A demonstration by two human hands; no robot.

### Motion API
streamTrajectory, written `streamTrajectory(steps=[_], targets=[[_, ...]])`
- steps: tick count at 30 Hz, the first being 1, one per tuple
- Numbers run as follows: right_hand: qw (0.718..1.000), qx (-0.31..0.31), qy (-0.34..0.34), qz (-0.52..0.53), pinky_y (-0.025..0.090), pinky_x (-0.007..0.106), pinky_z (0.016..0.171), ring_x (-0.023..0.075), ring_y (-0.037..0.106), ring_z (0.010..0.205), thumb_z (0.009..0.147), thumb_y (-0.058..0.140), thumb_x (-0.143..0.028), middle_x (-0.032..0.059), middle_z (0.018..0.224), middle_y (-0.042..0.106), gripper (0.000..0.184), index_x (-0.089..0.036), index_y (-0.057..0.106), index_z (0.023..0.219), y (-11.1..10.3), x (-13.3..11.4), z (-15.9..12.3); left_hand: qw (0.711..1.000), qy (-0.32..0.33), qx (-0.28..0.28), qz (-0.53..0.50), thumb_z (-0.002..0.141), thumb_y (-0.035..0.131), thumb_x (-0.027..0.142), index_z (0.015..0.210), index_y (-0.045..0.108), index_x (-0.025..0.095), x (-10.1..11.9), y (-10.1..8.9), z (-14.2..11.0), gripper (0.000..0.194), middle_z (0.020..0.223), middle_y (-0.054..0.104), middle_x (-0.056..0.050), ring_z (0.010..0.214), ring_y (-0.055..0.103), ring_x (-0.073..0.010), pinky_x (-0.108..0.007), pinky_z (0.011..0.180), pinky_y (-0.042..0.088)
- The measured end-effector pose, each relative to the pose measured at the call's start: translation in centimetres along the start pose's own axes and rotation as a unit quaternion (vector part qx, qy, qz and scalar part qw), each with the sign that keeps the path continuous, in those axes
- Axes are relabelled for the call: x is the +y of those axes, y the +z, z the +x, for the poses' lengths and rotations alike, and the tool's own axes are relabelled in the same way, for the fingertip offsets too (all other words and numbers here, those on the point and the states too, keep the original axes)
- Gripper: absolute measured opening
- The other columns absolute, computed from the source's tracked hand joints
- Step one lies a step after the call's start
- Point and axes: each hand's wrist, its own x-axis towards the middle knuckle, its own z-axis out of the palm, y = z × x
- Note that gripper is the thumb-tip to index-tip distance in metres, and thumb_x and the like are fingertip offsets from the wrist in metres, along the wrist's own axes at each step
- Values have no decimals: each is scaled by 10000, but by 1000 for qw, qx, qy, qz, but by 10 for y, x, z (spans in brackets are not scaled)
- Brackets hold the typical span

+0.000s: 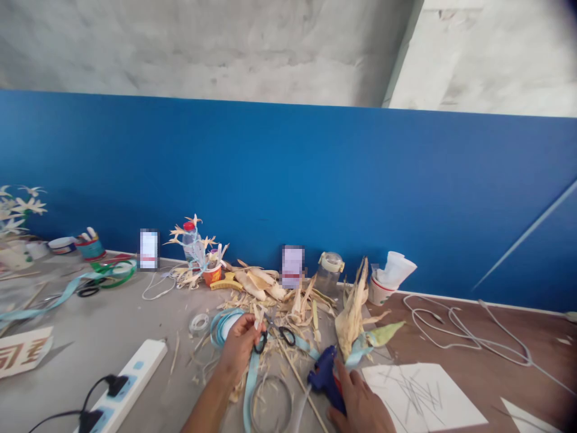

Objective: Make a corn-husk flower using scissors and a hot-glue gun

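My left hand [242, 344] is closed in a pinch on a small pale strip of corn husk [258, 314], held upright over the littered table. Just beside it lie black-handled scissors [287, 336] and a roll of light blue ribbon [222, 328]. At the lower right, my right hand [362, 402] is around the handle of a dark blue hot glue gun [325, 374], its fingers partly hidden. The gun's red trigger shows next to the index finger. Husk scraps [288, 361] are scattered between the hands.
A white power strip [137, 376] lies left. Behind are dried husks [256, 281], a husk-flower arrangement [193, 255], a lidded jar [330, 270] and a paper cup [381, 293]. Thin rods rest on white paper [419, 397]. A white cable [469, 337] loops right, before the blue partition [288, 174].
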Motion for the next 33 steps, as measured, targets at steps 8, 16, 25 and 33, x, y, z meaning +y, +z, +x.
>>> streamTrajectory(steps=[8,16,25,33], targets=[[996,-25,-5,86,462,363,807,282,633,922,705,458,-110,150,990,674,450,-144,541,1145,-10,0,-2,999,16,-22,-26,593,727,342,679,581,165,2,0,0,245,606,582,24,458,398,-56,-199,476,304],[868,-9,-128,479,429,233,561,148,538,591,683,587,-332,-22,658,565,389,-211,537,1050,-40,-22,4,999,7,-26,-36,543,760,358,651,559,164,-1,1,2,300,579,576,26,459,409,-59,-198,466,294],[849,123,-230,459,445,287,732,199,541,805,686,545,-235,30,843,599,162,-210,598,837,-39,-82,35,997,-2,9,-82,521,784,353,691,538,172,-2,-3,5,349,566,588,42,435,413,-51,-193,459,291],[858,159,-283,397,415,230,580,145,515,623,747,535,-277,-1,692,541,77,-201,524,737,-17,-80,38,998,13,17,-51,531,776,349,646,560,153,2,0,3,314,538,543,49,433,378,-45,-190,451,275]])
